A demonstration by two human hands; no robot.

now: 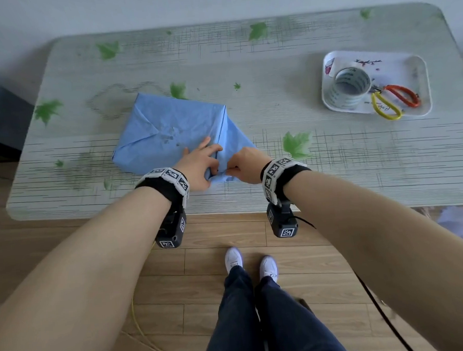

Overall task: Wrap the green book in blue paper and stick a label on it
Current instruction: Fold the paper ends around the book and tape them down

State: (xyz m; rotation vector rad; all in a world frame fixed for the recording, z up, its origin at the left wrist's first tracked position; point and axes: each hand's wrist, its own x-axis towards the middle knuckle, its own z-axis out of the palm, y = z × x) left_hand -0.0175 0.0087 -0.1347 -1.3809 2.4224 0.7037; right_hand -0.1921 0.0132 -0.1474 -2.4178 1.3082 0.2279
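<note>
blue paper (168, 127) flap pinched by both hands (201, 166) (245, 169).

There are two hands, a left hand (201, 165) and a right hand (244, 167). Each wrist has one band with black-and-white squares, so that makes two bands (171, 177). There is one table (245, 66). On the table sits one package in blue paper (173, 130). There is one white tray (410, 64). In the tray there is one roll of tape (351, 88) and one pair of scissors (394, 100). Down on the floor there are two white shoes (233, 259).
</note>
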